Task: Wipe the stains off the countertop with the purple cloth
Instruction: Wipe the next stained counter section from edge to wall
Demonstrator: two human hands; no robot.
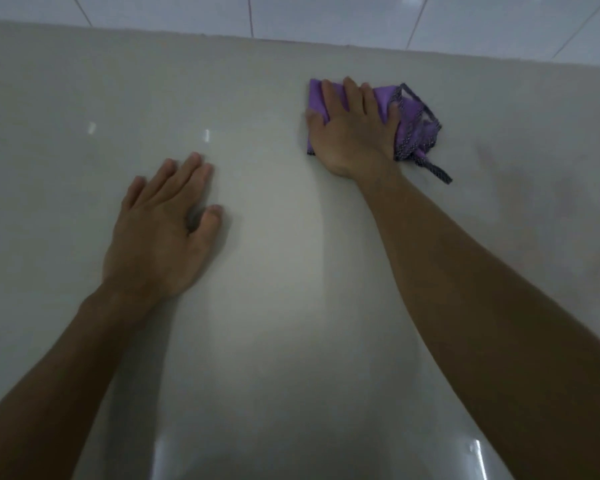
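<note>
A folded purple cloth [414, 116] with a dark stitched edge lies on the pale glossy countertop [274, 254], right of centre and towards the back. My right hand [352, 133] lies flat on top of it, fingers spread and pointing towards the wall, pressing it onto the surface. My left hand [163, 230] rests palm down on the bare countertop to the left and nearer to me, holding nothing. Faint greyish smudges [534, 188] show on the surface to the right of the cloth.
A white tiled wall [326, 15] rises along the back edge of the countertop. The glossy surface reflects light spots near the left and bottom of the view.
</note>
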